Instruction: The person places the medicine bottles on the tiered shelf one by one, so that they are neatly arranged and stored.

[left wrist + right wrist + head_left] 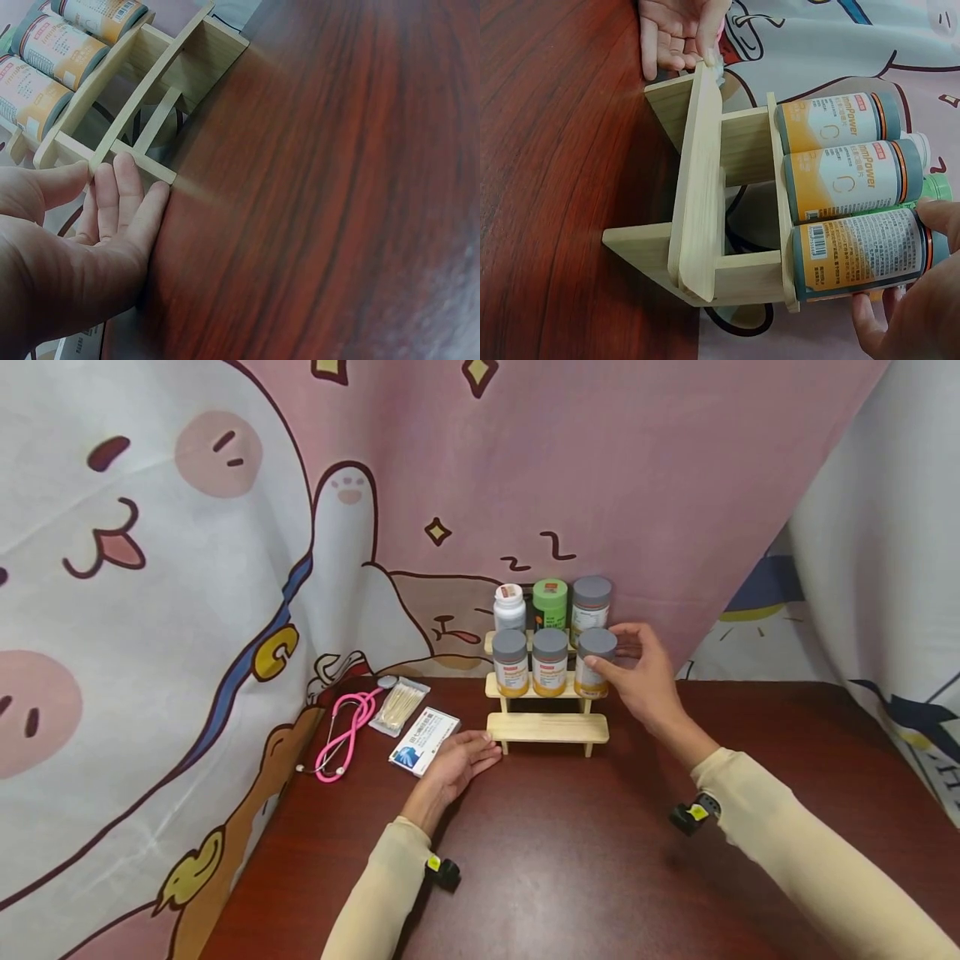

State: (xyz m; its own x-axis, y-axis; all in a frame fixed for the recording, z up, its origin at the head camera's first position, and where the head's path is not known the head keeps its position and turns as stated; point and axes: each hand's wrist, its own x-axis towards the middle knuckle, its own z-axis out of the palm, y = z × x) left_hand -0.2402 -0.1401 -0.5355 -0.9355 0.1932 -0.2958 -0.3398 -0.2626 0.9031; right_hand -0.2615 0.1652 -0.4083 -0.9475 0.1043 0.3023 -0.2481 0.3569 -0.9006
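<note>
A three-tier wooden rack (547, 728) stands on the table, with a row of three grey-lidded bottles on its middle tier. My right hand (647, 683) holds the rightmost bottle (862, 253), thumb at the lid's near side and fingers round the outer side. Beside it on that tier are the middle bottle (550, 672) and the left bottle (511, 673). My left hand (459, 763) touches the left end of the bottom tier, its thumb at the board's edge and its fingers extended along the side. No bottle stands on the bottom tier.
Behind, the top tier carries a white bottle (509, 606), a green bottle (551, 603) and another grey-lidded bottle (590, 603). Left of the rack lie a medicine box (424, 739), a pack of cotton swabs (401, 706) and a pink stethoscope (358, 714). A printed curtain (637, 468) hangs behind.
</note>
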